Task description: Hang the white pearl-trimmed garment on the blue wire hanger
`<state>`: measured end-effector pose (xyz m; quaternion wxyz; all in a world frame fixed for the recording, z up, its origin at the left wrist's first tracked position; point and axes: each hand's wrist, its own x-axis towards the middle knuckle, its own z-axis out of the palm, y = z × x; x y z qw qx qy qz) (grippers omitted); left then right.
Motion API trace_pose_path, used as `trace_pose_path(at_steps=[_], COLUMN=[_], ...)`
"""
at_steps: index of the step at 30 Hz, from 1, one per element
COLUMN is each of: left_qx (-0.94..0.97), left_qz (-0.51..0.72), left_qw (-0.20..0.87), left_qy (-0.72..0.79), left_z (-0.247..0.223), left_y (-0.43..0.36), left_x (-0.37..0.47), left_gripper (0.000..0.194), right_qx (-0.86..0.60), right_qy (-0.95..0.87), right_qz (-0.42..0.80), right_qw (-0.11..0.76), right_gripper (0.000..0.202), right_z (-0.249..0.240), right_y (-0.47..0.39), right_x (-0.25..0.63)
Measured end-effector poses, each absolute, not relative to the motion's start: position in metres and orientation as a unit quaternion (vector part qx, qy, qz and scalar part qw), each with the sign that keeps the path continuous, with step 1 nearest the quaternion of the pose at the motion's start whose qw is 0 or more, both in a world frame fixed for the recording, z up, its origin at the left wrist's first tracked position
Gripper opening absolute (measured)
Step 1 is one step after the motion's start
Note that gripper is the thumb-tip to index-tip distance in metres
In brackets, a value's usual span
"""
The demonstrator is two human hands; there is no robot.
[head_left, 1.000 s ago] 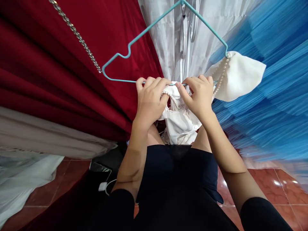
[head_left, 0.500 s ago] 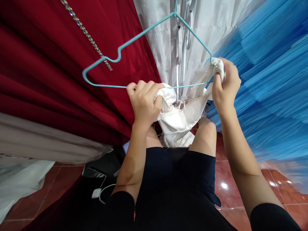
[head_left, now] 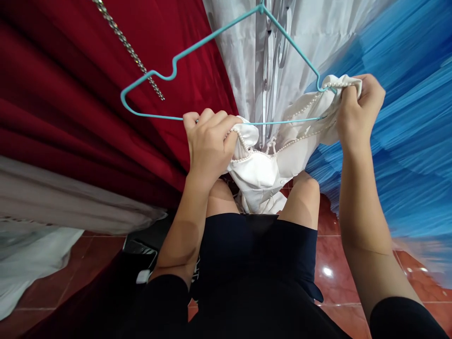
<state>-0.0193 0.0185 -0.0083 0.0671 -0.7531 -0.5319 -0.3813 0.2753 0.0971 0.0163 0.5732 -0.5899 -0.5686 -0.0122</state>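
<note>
A light-blue hanger [head_left: 212, 36] hangs in front of me, its hook end cut off at the top edge. My left hand [head_left: 211, 141] is closed around the hanger's bottom bar and one side of a white dress [head_left: 259, 172] with pearl trim. Pinched in my right hand [head_left: 360, 110] is the dress's other shoulder part, stretched out past the hanger's right end, which lies inside the pearl-edged opening. The dress body hangs down between my knees.
Red cloth [head_left: 176, 89] with a beaded strand [head_left: 130, 49] hangs at the left, blue tulle [head_left: 406, 155] at the right. White fabric [head_left: 318, 37] is behind the hanger. A white charger [head_left: 143, 276] lies low at the left.
My right hand has moved right and slightly up, pulling the dress's shoulder part outward over the hanger's right end. My left hand has shifted slightly up and left, still gripping.
</note>
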Motion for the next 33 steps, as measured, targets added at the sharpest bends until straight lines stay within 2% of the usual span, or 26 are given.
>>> trace_pose_path(at_steps=[3,6,11,14,17,19,22,25,28,31,33], left_qx=[-0.755,-0.755,-0.766,-0.776,-0.780,-0.780,-0.777,-0.774,-0.778,-0.792,-0.767], left_qz=[-0.381,-0.380,-0.378,-0.368,-0.364,-0.361,-0.365,-0.371,-0.370,-0.384,-0.436], left_qw=[0.060,0.053,0.046,0.037,0.026,0.022,0.024,0.037,0.045,0.047,0.057], left_qy=[-0.530,-0.532,-0.518,-0.511,-0.509,-0.510,-0.512,-0.511,-0.505,-0.473,-0.468], left_z=[-0.009,-0.008,-0.010,-0.013,-0.016,-0.017,-0.018,-0.020,-0.022,-0.027,-0.034], left_y=[0.021,0.023,0.022,0.020,0.019,0.017,0.014,0.013,0.015,0.014,0.010], left_x=[-0.022,-0.027,-0.026,-0.015,-0.001,0.007,0.015,0.016,0.012,0.006,0.000], left_gripper=[0.025,0.023,0.022,0.026,0.029,0.030,0.031,0.032,0.037,0.046,0.042], right_qx=[-0.578,-0.609,-0.613,-0.542,-0.456,-0.409,-0.407,-0.472,-0.480,-0.488,-0.494], right_qy=[-0.563,-0.506,-0.451,-0.496,-0.546,-0.596,-0.628,-0.685,-0.733,-0.728,-0.718], right_qz=[-0.023,0.007,0.061,-0.048,-0.169,-0.198,-0.186,-0.121,-0.036,-0.032,-0.046], right_qw=[0.590,0.611,0.646,0.677,0.683,0.662,0.637,0.542,0.480,0.481,0.489], right_gripper=[0.018,0.034,0.043,0.047,0.034,0.024,0.031,0.037,0.033,0.026,0.026], right_z=[0.008,-0.001,-0.028,-0.047,-0.057,-0.054,-0.041,-0.030,-0.030,-0.038,-0.042], right_y=[0.104,0.119,0.133,0.108,0.062,0.035,0.015,0.020,0.035,0.049,0.055], right_x=[0.279,0.298,0.344,0.342,0.310,0.281,0.244,0.222,0.213,0.210,0.209])
